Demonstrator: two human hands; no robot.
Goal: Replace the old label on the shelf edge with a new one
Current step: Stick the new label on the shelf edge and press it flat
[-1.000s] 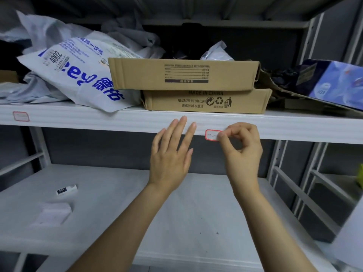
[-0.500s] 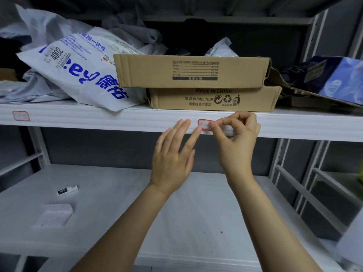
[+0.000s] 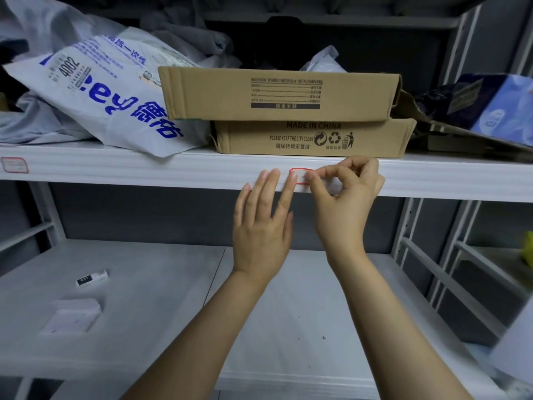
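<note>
- Label, red-bordered and small, sits on the front edge of the shelf, just below the stacked cardboard boxes.
- Right hand pinches at the label's right end, thumb and forefinger pressed together on it.
- Left hand is spread flat, fingers straight, one fingertip touching the label's left end.
- Whether this label is being peeled off or stuck on cannot be told; the step looks like working the sticker at the edge.
- Next move calls for a steady pull or a smoothing press along the strip.
</note>
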